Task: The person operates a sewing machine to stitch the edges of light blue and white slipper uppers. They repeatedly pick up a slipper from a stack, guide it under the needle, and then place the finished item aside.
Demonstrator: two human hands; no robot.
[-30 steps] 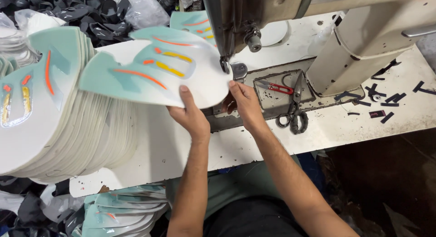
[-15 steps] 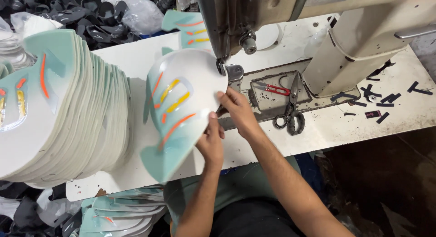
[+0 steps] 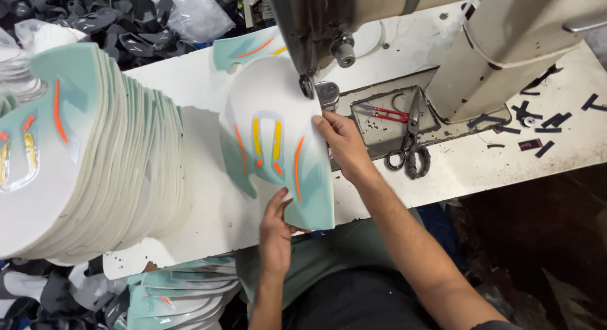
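Observation:
A curved white and mint-green panel (image 3: pixel 275 140) with yellow and orange stripes lies on the white table (image 3: pixel 208 210) under the needle foot (image 3: pixel 308 86) of a beige sewing machine (image 3: pixel 379 13). My left hand (image 3: pixel 276 232) grips the panel's near edge at the table front. My right hand (image 3: pixel 341 140) presses fingers on the panel's right edge, just below the needle.
A tall slanted stack of matching panels (image 3: pixel 82 159) fills the table's left. Black-handled scissors (image 3: pixel 411 146) and red snips (image 3: pixel 382 113) lie right of the needle. Dark scraps (image 3: pixel 537 124) dot the right side. More panels (image 3: pixel 177 295) sit below the table edge; another panel (image 3: pixel 246 48) lies behind.
The panel has been turned from lying sideways to pointing toward me. My left hand slid down to its near edge and my right hand shifted along its right edge by the needle.

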